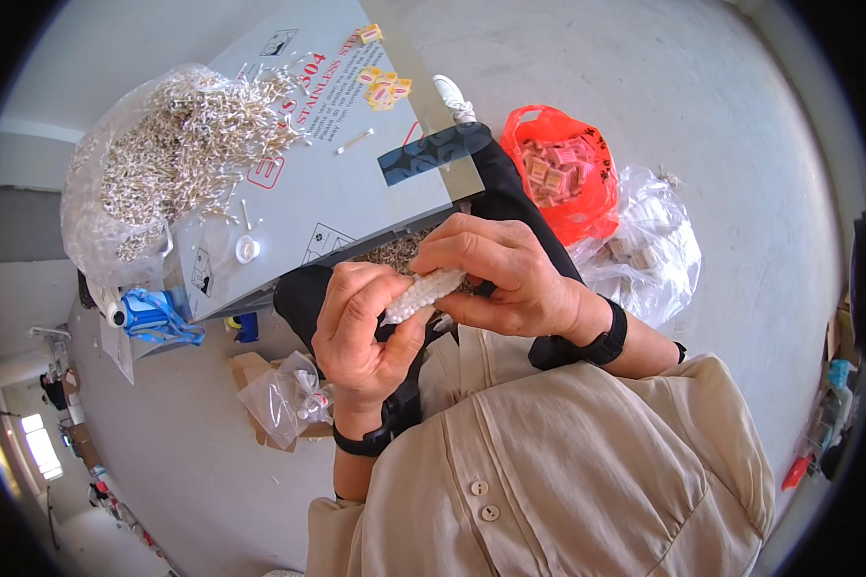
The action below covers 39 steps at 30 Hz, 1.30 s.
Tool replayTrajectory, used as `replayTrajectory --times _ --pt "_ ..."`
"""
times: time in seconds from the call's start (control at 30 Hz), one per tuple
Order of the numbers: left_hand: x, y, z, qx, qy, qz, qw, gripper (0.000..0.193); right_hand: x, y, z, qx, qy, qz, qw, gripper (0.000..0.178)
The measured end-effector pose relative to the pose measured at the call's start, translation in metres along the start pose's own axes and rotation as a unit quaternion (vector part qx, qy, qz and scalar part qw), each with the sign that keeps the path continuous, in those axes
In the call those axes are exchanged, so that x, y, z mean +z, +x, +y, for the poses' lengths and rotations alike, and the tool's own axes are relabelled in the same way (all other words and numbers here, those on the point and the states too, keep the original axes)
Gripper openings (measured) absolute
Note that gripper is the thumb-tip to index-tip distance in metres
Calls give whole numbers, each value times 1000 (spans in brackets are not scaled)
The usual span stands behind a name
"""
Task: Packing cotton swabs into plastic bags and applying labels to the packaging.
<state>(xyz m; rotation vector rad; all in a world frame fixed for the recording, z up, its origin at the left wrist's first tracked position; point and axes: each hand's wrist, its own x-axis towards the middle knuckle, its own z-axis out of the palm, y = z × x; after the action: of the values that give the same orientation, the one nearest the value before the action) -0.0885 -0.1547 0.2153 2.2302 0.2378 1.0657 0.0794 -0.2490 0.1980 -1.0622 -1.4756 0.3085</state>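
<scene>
**Two-handed hold on a swab bundle, heads bared**

Clock read from the hands, twelve at the top.

Worktop (pixel 356 199), grey and film-covered, spreads from 9 to 12. A big clear bag spills a heap of cotton swabs (pixel 178 144) over it at 10. Red bag (pixel 575 227) of pink packets on the floor, between 1 and 2; a clear plastic bag (pixel 672 279) just beside it, near 3. Opened carton (pixel 246 367) at 8.

Centre of the dial: left hand (pixel 366 322) and right hand (pixel 502 274), both grips closed to the thickness of a white bundle (pixel 428 291), apparently swabs. Left thumb and fingers pinch its lower-left part, right thumb and fingers its upper-right. It is held tilted above the lap, near the worktop's edge, knobbly heads showing along the lower-left side. Far ends hidden by fingers.

Handling, my judgement: press lightly and evenly from both sides; a hard pinch could flatten cotton or fan the sticks. Better to bear on sticks than heads. Level the heads with small nudges, one hand steadying while the other adjusts.

Smaller: yellow packets (pixel 387 89) just short of 12, round white cap (pixel 247 250) between 9 and 10, loose swab (pixel 355 141) at 11.
</scene>
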Motion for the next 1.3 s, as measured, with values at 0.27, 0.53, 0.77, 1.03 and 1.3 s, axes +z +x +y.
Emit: replayTrajectory --times 0.27,0.53,0.77,1.03,1.3 --pt "-1 -1 -1 4 7 -26 1000 27 -1 -4 1 29 28 -26 999 29" --pt "2 3 2 -92 -15 -15 996 29 -7 1 -5 126 116 -2 985 26" --pt "10 -5 0 -100 -32 -4 994 28 -1 6 -2 51 69 15 996 27" --pt "9 -5 -3 -135 -88 26 987 25 4 14 -3 75 79 32 993 26" --pt "10 -3 -2 -158 -80 10 984 28 6 10 1 49 81 16 995 32"
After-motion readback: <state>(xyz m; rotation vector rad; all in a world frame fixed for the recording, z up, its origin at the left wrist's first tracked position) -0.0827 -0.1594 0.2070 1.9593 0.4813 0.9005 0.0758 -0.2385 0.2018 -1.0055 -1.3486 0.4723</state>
